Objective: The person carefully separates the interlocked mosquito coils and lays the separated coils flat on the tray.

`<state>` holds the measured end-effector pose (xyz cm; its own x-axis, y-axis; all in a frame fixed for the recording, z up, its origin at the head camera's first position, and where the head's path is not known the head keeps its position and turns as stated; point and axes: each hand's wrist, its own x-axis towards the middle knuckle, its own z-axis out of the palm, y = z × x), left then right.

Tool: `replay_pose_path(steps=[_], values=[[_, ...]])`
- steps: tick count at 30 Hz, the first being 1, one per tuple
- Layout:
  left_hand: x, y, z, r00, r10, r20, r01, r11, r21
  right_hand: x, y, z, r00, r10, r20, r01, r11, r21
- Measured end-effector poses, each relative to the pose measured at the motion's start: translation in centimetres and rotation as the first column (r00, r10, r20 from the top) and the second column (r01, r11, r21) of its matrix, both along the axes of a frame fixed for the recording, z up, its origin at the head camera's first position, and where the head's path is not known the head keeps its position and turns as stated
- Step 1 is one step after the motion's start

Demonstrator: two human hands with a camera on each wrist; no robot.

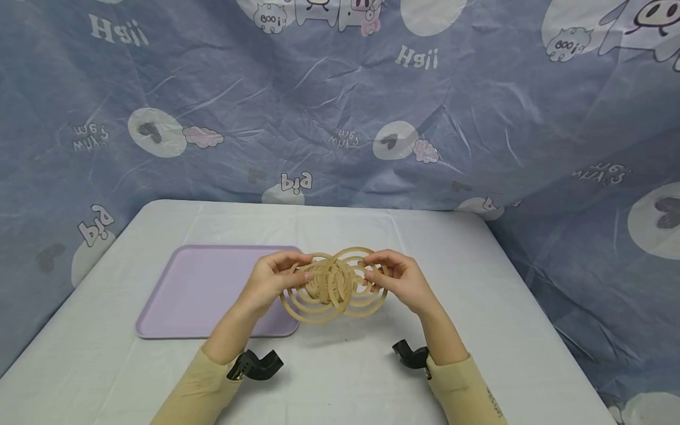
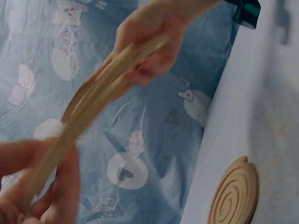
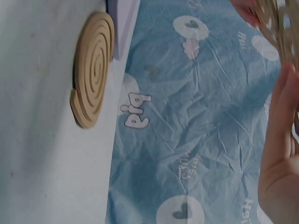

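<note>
In the head view both hands hold up a tan ring-patterned piece point(image 1: 333, 280) that looks like wood. Its left and right sets of curved bands overlap in the middle. My left hand point(image 1: 273, 280) pinches the left side between thumb and fingers. On the opposite side, my right hand point(image 1: 401, 280) pinches the bands, its fingertips partly hidden behind them. Seen nearly edge-on in the left wrist view, the held piece point(image 2: 88, 107) shows separate layers. Beneath, on the table, lies a flat tan spiral disc point(image 3: 96, 70), also partly visible in the left wrist view.
A shallow lilac tray point(image 1: 191, 295) lies on the white-covered table point(image 1: 451, 265), left of the held piece and partly behind my left hand. A blue printed cloth point(image 1: 329, 100) hangs behind the table. Black wrist devices point(image 1: 256, 365) sit at both cuffs.
</note>
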<state>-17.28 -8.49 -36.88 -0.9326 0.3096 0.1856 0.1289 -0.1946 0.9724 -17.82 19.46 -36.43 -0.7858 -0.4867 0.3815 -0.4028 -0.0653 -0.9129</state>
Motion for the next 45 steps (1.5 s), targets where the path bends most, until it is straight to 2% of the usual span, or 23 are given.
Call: replay_pose_path(steps=[2, 5, 8, 10, 12, 14, 18, 21, 23, 25, 27, 29, 31, 33, 35, 38, 39, 41, 45], values=[[0.0, -0.5, -0.1, 0.994, -0.107, -0.024, 0.105, 0.993, -0.058, -0.1, 0.4, 0.0, 0.996, 0.093, -0.001, -0.093, 0.994, 0.055], [-0.1, -1.0, -0.1, 0.965, -0.256, -0.049, 0.246, 0.957, -0.155, -0.1, 0.6, 0.1, 0.977, 0.215, 0.008, -0.214, 0.965, 0.152], [0.0, -1.2, 0.0, 0.942, -0.331, -0.046, 0.315, 0.926, -0.208, -0.1, 0.5, 0.2, 0.968, 0.253, -0.002, -0.246, 0.945, 0.216], [0.0, -1.3, 0.2, 0.942, -0.333, -0.047, 0.315, 0.923, -0.223, 0.0, 0.4, 0.3, 0.972, 0.234, -0.015, -0.225, 0.949, 0.220], [0.1, -1.2, 0.4, 0.954, -0.296, -0.041, 0.281, 0.936, -0.213, 0.1, 0.3, 0.4, 0.979, 0.202, -0.020, -0.194, 0.962, 0.191], [0.1, -1.1, 0.4, 0.973, -0.227, -0.048, 0.213, 0.956, -0.202, 0.1, 0.2, 0.4, 0.988, 0.153, -0.029, -0.147, 0.978, 0.151], [0.1, -0.8, 0.5, 0.998, -0.058, -0.035, 0.054, 0.993, -0.103, 0.1, 0.1, 0.4, 0.999, 0.032, -0.040, -0.030, 0.998, 0.048], [0.1, -0.6, 0.5, 0.999, 0.045, -0.014, -0.046, 0.999, -0.012, 0.0, 0.0, 0.2, 0.998, -0.050, -0.038, 0.050, 0.999, -0.018], [0.1, -0.6, 0.5, 0.997, 0.079, -0.007, -0.078, 0.997, 0.022, -0.1, 0.0, 0.2, 0.996, -0.086, -0.021, 0.085, 0.995, -0.041], [0.0, -0.7, 0.5, 0.997, 0.074, -0.015, -0.073, 0.997, 0.030, -0.1, 0.0, 0.2, 0.996, -0.094, -0.008, 0.093, 0.995, -0.046], [0.0, -0.9, 0.4, 0.999, 0.029, -0.030, -0.029, 0.999, 0.014, -0.1, 0.1, 0.1, 0.998, -0.063, -0.002, 0.063, 0.997, -0.040], [0.0, -1.1, 0.4, 0.998, -0.038, -0.050, 0.036, 0.999, -0.035, -0.1, 0.4, 0.1, 1.000, 0.005, 0.006, -0.005, 1.000, -0.013], [-0.1, -1.3, 0.4, 0.990, -0.131, -0.055, 0.126, 0.988, -0.085, -0.2, 0.7, 0.1, 0.995, 0.098, 0.009, -0.098, 0.995, 0.033], [-0.1, -1.5, 0.3, 0.971, -0.232, -0.060, 0.221, 0.963, -0.153, -0.2, 1.0, 0.1, 0.985, 0.173, 0.024, -0.174, 0.980, 0.100], [-0.2, -1.5, 0.2, 0.944, -0.325, -0.052, 0.310, 0.930, -0.196, -0.1, 1.1, 0.1, 0.974, 0.224, 0.021, -0.225, 0.961, 0.158], [-0.2, -1.6, 0.2, 0.910, -0.410, -0.054, 0.387, 0.890, -0.240, -0.1, 1.0, 0.2, 0.973, 0.232, 0.009, -0.229, 0.951, 0.206], [-0.2, -1.6, 0.1, 0.906, -0.419, -0.054, 0.395, 0.885, -0.245, -0.1, 1.0, 0.3, 0.974, 0.225, 0.002, -0.221, 0.953, 0.206], [-0.2, -1.7, 0.2, 0.913, -0.403, -0.062, 0.377, 0.893, -0.246, 0.0, 1.0, 0.4, 0.981, 0.194, -0.005, -0.189, 0.962, 0.196], [-0.1, -1.7, 0.4, 0.954, -0.286, -0.085, 0.261, 0.938, -0.229, 0.0, 1.0, 0.6, 0.994, 0.104, -0.032, -0.099, 0.986, 0.132]])
